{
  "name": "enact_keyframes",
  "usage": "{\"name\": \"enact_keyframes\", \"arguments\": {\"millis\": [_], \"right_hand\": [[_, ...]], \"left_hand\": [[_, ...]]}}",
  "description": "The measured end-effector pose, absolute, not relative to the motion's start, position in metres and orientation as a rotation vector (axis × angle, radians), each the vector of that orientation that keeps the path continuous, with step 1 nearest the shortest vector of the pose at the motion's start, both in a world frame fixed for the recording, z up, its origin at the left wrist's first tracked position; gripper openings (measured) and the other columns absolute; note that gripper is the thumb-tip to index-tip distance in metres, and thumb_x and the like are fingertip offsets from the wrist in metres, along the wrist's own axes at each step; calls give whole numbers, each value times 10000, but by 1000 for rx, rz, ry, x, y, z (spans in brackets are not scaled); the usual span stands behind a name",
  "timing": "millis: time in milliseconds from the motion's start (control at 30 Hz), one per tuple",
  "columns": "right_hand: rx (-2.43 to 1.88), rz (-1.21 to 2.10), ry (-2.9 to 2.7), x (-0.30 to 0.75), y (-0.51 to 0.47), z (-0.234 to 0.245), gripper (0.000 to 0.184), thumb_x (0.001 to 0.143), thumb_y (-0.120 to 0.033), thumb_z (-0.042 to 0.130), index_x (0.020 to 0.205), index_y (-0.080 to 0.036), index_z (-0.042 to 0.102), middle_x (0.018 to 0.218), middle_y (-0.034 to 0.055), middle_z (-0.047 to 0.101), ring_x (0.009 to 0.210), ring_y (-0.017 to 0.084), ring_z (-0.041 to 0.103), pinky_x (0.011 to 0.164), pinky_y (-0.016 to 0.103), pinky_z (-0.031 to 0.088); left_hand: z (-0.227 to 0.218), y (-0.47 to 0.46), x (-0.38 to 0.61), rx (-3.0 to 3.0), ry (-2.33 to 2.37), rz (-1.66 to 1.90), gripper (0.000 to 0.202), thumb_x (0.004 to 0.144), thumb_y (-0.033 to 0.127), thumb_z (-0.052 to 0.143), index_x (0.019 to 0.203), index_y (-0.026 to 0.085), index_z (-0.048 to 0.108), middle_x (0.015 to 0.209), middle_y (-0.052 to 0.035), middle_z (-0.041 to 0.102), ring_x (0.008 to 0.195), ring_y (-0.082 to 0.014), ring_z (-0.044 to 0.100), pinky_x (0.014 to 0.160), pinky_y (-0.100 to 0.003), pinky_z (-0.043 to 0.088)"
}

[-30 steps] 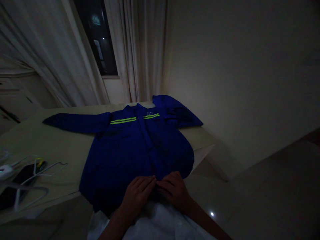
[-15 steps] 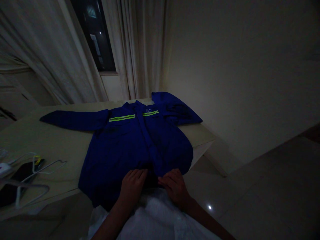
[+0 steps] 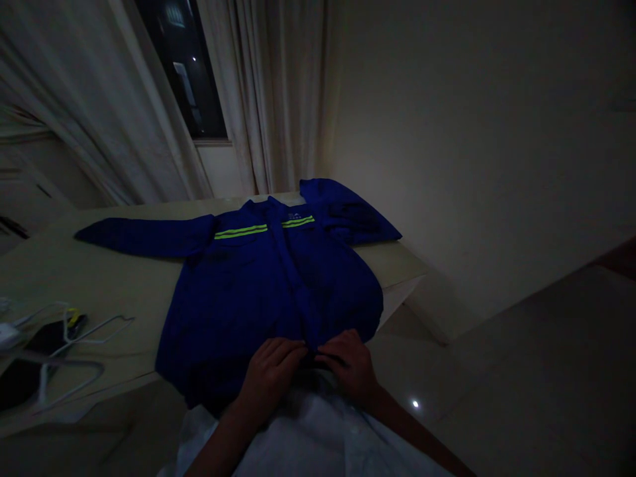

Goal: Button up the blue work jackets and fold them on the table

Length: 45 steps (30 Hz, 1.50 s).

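Observation:
A dark blue work jacket with two bright yellow-green chest stripes lies front-up on a pale bed or table, one sleeve stretched left, the other folded at the far right corner. My left hand and my right hand meet at the jacket's bottom hem by the centre placket. Both have their fingers curled and pinched on the hem fabric. The room is dim, so small details at the fingertips are hidden.
White wire hangers and a dark flat object lie at the left near edge. Pale curtains frame a dark window. A plain wall stands to the right and a shiny tiled floor lies below.
My hands drew slightly apart on the hem, then came back together at the centre. The view shifted a little.

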State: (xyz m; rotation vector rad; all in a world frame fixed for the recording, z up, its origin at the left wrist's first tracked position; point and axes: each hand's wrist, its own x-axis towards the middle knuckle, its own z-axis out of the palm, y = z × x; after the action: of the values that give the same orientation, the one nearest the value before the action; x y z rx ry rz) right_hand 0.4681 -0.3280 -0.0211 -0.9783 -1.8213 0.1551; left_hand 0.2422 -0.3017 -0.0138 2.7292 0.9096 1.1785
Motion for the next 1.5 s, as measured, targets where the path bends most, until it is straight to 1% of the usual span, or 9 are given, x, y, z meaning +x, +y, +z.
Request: {"name": "enact_keyframes", "arguments": {"millis": [133,433,600,833,967,1100,1200,1267,1500], "right_hand": [[-948,136,-1850,467,-328,-19,114,970,-352,752,996,-241,761,859,10,766,774,170,684,750,368,452],[-936,67,-1950,466,-330,-19,108,1003,-333,715,1009,-234,758,871,9,761,790,161,661,775,367,428],[-944,24,-1981,466,-330,-18,141,1041,-330,656,1006,-235,754,866,12,758,788,163,642,778,372,410],[-1030,-213,-2118,456,-329,-17,271,1070,-207,565,829,-213,689,737,4,698,719,156,565,750,362,361],[-1098,-161,-2093,453,-328,-20,316,1071,-204,554,764,-197,627,733,5,676,718,148,559,755,355,352],[-1076,-77,-2101,458,-327,-24,244,1053,-233,605,815,-199,652,780,11,701,741,156,576,759,359,351],[-1055,20,-2129,464,-329,-24,119,1039,-282,638,970,-209,702,870,27,741,794,174,608,767,368,367],[-1034,72,-2142,467,-331,-22,105,1034,-281,630,1047,-217,712,932,37,756,835,185,623,782,379,383],[-1070,58,-2154,470,-331,-21,101,1033,-246,623,1013,-224,720,936,35,751,854,191,624,811,393,389]], "left_hand": [[-13,-303,241,2770,927,1151,252,1086,197,449,1162,169,688,1014,-52,767,868,-190,662,769,-352,468],[-8,-304,242,2824,907,1099,376,1119,259,337,1175,152,693,1026,-72,755,885,-202,637,786,-367,440],[-10,-304,242,2856,898,1102,360,1116,255,350,1159,151,692,1021,-68,754,887,-203,633,800,-370,434],[-10,-305,244,3015,802,1167,302,1081,136,394,1161,89,681,999,-95,758,843,-209,626,782,-375,438],[-7,-306,245,3028,765,1211,261,1061,105,433,1155,67,674,1015,-96,758,860,-204,626,794,-371,455],[-8,-306,248,2975,855,1103,300,1084,148,387,1129,112,681,970,-78,741,840,-202,621,785,-369,457],[-12,-307,249,2944,918,1010,315,1090,173,373,1135,138,682,983,-79,731,862,-212,621,798,-378,450],[-13,-307,248,2925,902,983,310,1093,187,376,1152,144,676,1012,-79,728,883,-217,618,813,-384,441],[-17,-310,246,2896,880,991,304,1098,205,372,1077,159,671,964,-56,717,873,-218,600,839,-380,404]]}}
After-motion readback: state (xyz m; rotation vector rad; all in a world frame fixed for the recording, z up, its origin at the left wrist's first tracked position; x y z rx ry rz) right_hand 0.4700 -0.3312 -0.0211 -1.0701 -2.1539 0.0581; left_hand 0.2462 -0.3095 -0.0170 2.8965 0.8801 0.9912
